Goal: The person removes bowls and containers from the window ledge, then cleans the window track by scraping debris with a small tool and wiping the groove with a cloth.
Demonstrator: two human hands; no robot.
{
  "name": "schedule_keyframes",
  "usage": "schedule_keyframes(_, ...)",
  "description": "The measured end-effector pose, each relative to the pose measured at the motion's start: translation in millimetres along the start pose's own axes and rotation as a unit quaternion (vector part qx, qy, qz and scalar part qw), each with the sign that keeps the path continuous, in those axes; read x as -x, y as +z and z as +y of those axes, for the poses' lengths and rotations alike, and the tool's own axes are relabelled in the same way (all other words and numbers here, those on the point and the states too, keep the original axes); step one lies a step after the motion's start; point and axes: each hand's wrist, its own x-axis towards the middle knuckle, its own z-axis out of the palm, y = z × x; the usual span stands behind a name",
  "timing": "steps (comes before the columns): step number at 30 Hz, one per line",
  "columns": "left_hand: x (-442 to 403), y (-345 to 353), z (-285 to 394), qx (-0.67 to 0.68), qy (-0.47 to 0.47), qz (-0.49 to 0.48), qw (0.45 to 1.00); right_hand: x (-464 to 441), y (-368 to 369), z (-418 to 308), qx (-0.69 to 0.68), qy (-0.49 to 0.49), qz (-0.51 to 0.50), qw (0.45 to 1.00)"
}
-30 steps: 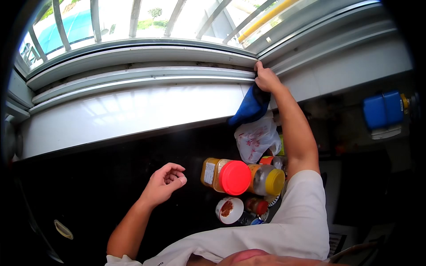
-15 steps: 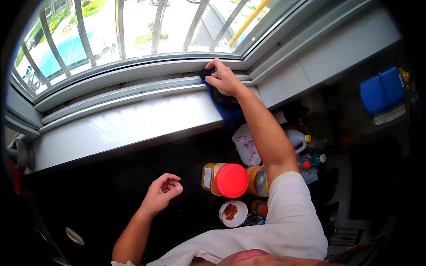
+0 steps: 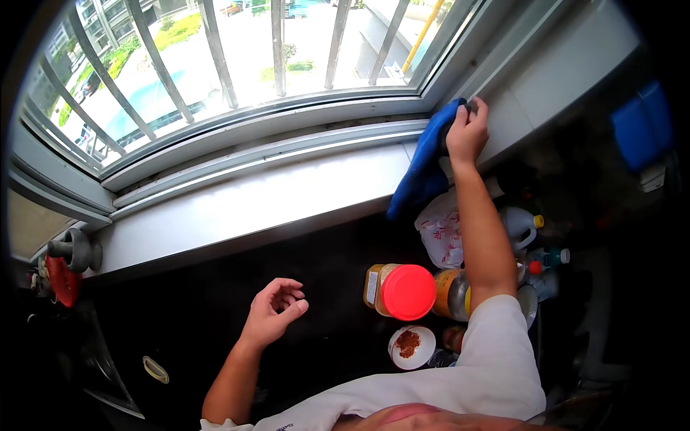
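Observation:
My right hand [image 3: 467, 135] grips a blue cloth [image 3: 422, 167] with a dark patch, by its upper end at the right corner of the window frame. The cloth hangs down across the white sill [image 3: 273, 188], its lower tip over the sill's front edge. Along the sill runs the sliding window track [image 3: 287, 146], with dark grime in its groove. My left hand [image 3: 272, 312] hovers above the black counter [image 3: 194, 302], fingers loosely curled and thumb apart, holding nothing.
Below my right arm stand a red-lidded jar [image 3: 408, 292], a bowl of red-brown flakes [image 3: 424, 352], a white plastic bag [image 3: 440, 233] and a jug with a yellow cap [image 3: 519, 224]. A grey mortar [image 3: 80, 250] sits at the sill's left end. Metal bars [image 3: 279, 50] cross the window.
My right hand has lifted the cloth out of the window track and moved right to the frame's corner, so more of the cloth shows. My left hand stays loosely curled over the counter.

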Motion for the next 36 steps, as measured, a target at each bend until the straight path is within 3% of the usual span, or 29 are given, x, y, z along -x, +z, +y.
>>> schedule_keyframes(1,3,-1,-4,0.000,-0.003,0.005,1.000,-3,-3,-3,0.032,-0.024,0.031,0.999)
schedule_keyframes(2,6,-2,-7,0.001,-0.006,0.009,1.000,-3,-8,-10,0.110,-0.030,0.000,0.993)
schedule_keyframes(4,12,-5,-15,0.006,-0.015,0.019,1.000,4,3,-4,0.234,-0.076,-0.119,0.962)
schedule_keyframes(6,18,-8,-23,0.014,-0.026,0.035,0.999,12,12,0,0.351,-0.113,-0.264,0.891)
schedule_keyframes(10,28,-23,-45,-0.013,-0.038,0.073,0.997,6,29,-7,0.420,-0.103,-0.411,0.803)
schedule_keyframes(13,36,-36,-56,-0.033,-0.035,0.105,0.993,-11,35,-11,0.421,-0.153,-0.458,0.768)
schedule_keyframes(18,49,-50,-66,-0.012,-0.029,0.136,0.990,-26,35,24,0.258,-0.107,-0.459,0.843)
schedule_keyframes(23,49,-54,-82,0.003,-0.038,0.133,0.990,4,40,10,0.076,-0.146,-0.428,0.888)
schedule_keyframes(31,38,-40,-66,-0.011,-0.039,0.112,0.993,60,59,-68,-0.080,-0.148,-0.452,0.876)
schedule_keyframes(32,37,-39,-61,-0.020,-0.037,0.112,0.993,62,64,-63,-0.129,-0.188,-0.414,0.881)
schedule_keyframes(33,35,-37,-56,-0.017,-0.037,0.110,0.993,58,62,-60,-0.222,-0.062,-0.457,0.859)
schedule_keyframes(35,34,-32,-48,-0.013,-0.038,0.110,0.993,51,57,-50,-0.391,0.191,-0.507,0.744)
schedule_keyframes(36,34,-32,-45,-0.013,-0.037,0.110,0.993,53,53,-47,-0.444,0.209,-0.491,0.719)
